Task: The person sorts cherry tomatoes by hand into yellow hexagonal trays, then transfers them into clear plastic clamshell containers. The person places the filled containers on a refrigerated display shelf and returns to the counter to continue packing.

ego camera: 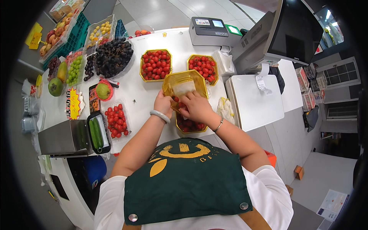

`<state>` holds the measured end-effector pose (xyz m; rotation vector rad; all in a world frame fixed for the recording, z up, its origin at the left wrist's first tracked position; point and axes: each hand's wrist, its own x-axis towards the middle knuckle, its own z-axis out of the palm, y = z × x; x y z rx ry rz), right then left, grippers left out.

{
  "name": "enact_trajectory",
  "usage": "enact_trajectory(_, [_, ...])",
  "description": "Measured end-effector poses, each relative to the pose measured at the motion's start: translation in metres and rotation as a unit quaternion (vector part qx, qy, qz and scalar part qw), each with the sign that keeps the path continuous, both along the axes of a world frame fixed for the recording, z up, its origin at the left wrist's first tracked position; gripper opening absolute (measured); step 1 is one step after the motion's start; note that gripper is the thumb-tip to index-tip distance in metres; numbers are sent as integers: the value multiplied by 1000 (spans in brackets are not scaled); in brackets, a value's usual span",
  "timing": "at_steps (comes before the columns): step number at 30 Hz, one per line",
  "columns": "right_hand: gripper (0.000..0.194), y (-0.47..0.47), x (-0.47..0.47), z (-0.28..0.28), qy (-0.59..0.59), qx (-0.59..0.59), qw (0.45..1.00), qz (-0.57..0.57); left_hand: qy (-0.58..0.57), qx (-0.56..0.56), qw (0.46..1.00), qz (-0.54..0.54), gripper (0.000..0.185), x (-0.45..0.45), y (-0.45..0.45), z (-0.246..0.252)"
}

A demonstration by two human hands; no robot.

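My left hand [164, 105] holds the near left edge of a yellow plastic tray [179, 80], tilted up over the counter, with a cherry tomato [175, 99] at the fingers. My right hand [197, 107] reaches into the tray, its fingers among a few tomatoes near the low side; the fingertips are partly hidden. Under the hands is another yellow tray filled with dark red tomatoes [191, 126]. Beyond them stand two full trays of cherry tomatoes, one on the left [156, 65] and one on the right [202, 67]. A clear box of cherry tomatoes [117, 120] lies left of my left wrist.
On the left are black grapes [113, 57], green grapes [74, 70], a guava in a pink foam net [103, 90] and cucumbers in a black-rimmed tray [96, 133]. To the right are crumpled gloves [225, 110], a white scale plate [256, 106], a label printer [210, 31] and a monitor [293, 31].
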<state>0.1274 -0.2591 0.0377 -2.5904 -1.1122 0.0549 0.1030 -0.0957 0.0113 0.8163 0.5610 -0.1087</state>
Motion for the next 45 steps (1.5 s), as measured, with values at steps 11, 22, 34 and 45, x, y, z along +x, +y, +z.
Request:
enact_trajectory(11, [15, 6, 36, 12, 388, 338, 841, -168, 22, 50, 998, -26, 65, 1, -2, 16])
enact_trajectory(22, [29, -53, -12, -26, 402, 313, 838, -194, 0, 50, 996, 77, 66, 6, 35, 8])
enact_trajectory(34, [24, -14, 18, 35, 139, 303, 939, -81, -6, 89, 996, -10, 61, -4, 28, 25])
enact_trajectory(45, [24, 41, -7, 2, 156, 10, 986, 52, 14, 0, 997, -76, 35, -22, 34, 18])
